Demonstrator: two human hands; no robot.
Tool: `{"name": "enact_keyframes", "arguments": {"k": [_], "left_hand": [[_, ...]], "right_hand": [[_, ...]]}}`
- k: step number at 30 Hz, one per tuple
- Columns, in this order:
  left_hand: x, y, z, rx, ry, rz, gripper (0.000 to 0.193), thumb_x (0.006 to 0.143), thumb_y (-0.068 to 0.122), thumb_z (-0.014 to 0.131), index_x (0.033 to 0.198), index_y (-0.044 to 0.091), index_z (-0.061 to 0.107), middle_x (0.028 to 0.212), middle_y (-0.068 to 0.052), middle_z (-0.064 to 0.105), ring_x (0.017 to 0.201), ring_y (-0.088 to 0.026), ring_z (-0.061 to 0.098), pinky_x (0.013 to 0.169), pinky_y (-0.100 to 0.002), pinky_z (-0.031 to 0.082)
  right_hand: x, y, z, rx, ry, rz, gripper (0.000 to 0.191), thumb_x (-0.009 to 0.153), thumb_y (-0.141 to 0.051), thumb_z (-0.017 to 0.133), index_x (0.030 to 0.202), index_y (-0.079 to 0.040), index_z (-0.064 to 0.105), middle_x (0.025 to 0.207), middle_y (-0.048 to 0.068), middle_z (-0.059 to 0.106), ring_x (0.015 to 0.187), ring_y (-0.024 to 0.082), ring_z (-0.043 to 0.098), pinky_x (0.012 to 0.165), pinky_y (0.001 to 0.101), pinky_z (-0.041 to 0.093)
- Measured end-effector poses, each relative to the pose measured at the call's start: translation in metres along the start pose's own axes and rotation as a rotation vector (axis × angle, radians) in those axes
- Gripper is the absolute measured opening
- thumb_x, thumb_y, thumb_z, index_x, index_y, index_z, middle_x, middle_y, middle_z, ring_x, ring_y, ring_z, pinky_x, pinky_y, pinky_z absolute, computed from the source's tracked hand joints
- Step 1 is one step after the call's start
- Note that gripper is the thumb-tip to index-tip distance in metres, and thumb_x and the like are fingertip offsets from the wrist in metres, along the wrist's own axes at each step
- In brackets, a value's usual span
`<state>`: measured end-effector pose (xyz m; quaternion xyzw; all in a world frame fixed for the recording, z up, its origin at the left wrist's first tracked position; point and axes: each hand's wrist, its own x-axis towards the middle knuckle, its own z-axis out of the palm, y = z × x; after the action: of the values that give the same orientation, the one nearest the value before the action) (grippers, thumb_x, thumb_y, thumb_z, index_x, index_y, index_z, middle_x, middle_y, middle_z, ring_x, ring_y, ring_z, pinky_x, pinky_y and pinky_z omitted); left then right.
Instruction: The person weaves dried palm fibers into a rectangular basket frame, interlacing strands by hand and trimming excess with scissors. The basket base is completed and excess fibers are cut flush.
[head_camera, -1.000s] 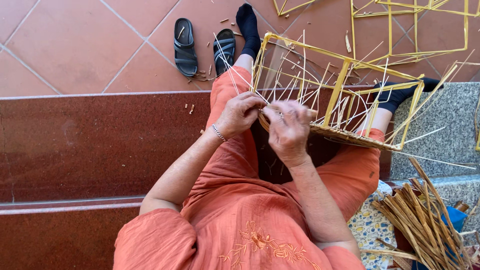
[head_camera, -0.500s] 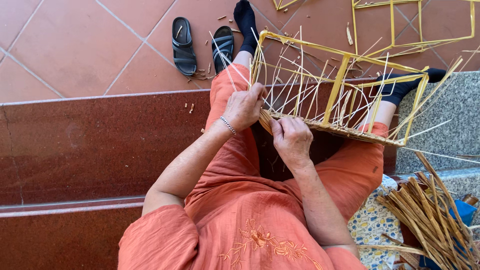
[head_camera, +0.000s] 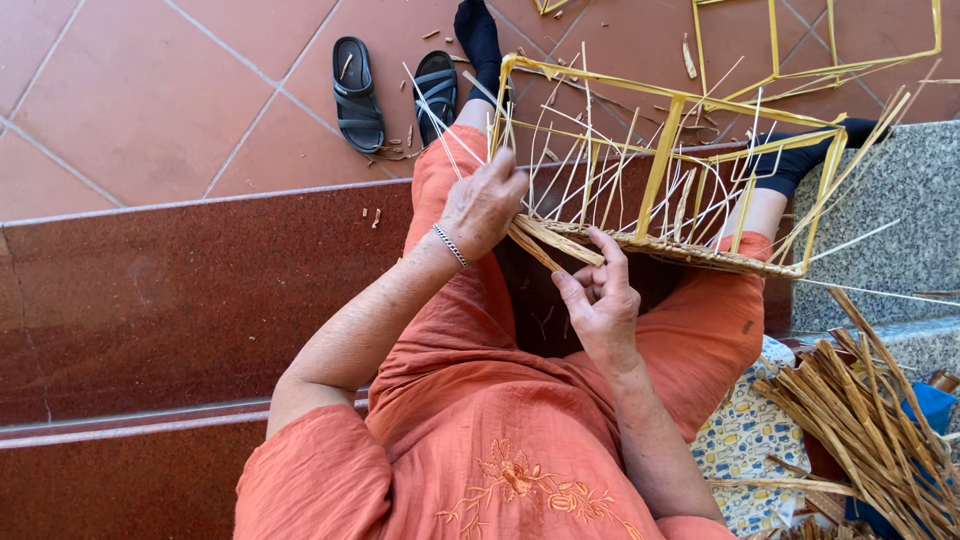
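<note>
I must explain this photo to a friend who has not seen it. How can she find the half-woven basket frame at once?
Start at the person's orange trousers. On the knees rests the yellow basket frame, with the left hand and right hand on its woven lower edge. Unlike the bare frames on the floor, thin upright strips fill it.

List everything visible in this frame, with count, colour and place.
basket frame: one, yellow cane, half woven, resting on the knees
loose strips: one bundle, tan, lower right
empty frames: at least two, yellow, on the tiles, top right
sandals: two, black, on the tiles, top centre
patterned cloth: one, pale with small prints, under the bundle
step: one, dark red stone, left
bracelet: one, silver, left wrist
left hand: gripping the woven edge
right hand: fingers touching the strips
</note>
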<state>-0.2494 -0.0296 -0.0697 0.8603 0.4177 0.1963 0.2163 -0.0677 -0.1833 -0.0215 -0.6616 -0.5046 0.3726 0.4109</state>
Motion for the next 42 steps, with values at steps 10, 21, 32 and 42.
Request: {"name": "enact_keyframes", "arguments": {"k": [10, 21, 32, 42], "left_hand": [[0.027, 0.006, 0.005, -0.137, -0.235, -0.285, 0.03, 0.089, 0.036, 0.071, 0.081, 0.007, 0.072, 0.078, -0.017, 0.072, 0.077, -0.036, 0.071, 0.071, -0.05, 0.055], [-0.017, -0.008, -0.015, -0.661, -0.103, 0.178, 0.036, 0.092, 0.004, 0.07, 0.128, 0.002, 0.066, 0.114, -0.012, 0.067, 0.106, -0.03, 0.068, 0.092, -0.038, 0.055], [-0.008, 0.018, -0.01, -0.35, -0.114, 0.04, 0.02, 0.095, 0.019, 0.072, 0.105, 0.005, 0.064, 0.102, -0.012, 0.064, 0.103, -0.032, 0.063, 0.09, -0.043, 0.052], [-0.017, 0.011, -0.011, -0.669, -0.071, -0.314, 0.02, 0.111, 0.023, 0.052, 0.107, 0.007, 0.063, 0.087, -0.009, 0.071, 0.084, -0.024, 0.075, 0.08, -0.035, 0.058]], "right_hand": [[0.021, -0.054, -0.029, -0.381, -0.133, -0.302, 0.025, 0.09, -0.016, 0.081, 0.111, -0.005, 0.075, 0.096, 0.011, 0.077, 0.075, 0.02, 0.076, 0.065, 0.03, 0.06], [0.078, -0.079, -0.033, -0.837, 0.095, -0.773, 0.017, 0.091, -0.015, 0.084, 0.089, -0.011, 0.068, 0.12, 0.001, 0.07, 0.093, 0.024, 0.062, 0.08, 0.0351, 0.053], [0.101, -0.071, -0.051, -1.036, -0.188, -0.293, 0.025, 0.096, -0.036, 0.074, 0.086, -0.013, 0.071, 0.066, 0.011, 0.069, 0.061, 0.033, 0.069, 0.054, 0.0485, 0.052], [0.083, -0.03, -0.061, -0.813, -0.298, -0.05, 0.031, 0.088, -0.046, 0.075, 0.095, -0.017, 0.078, 0.067, 0.009, 0.072, 0.063, 0.03, 0.071, 0.061, 0.0441, 0.054]]}}
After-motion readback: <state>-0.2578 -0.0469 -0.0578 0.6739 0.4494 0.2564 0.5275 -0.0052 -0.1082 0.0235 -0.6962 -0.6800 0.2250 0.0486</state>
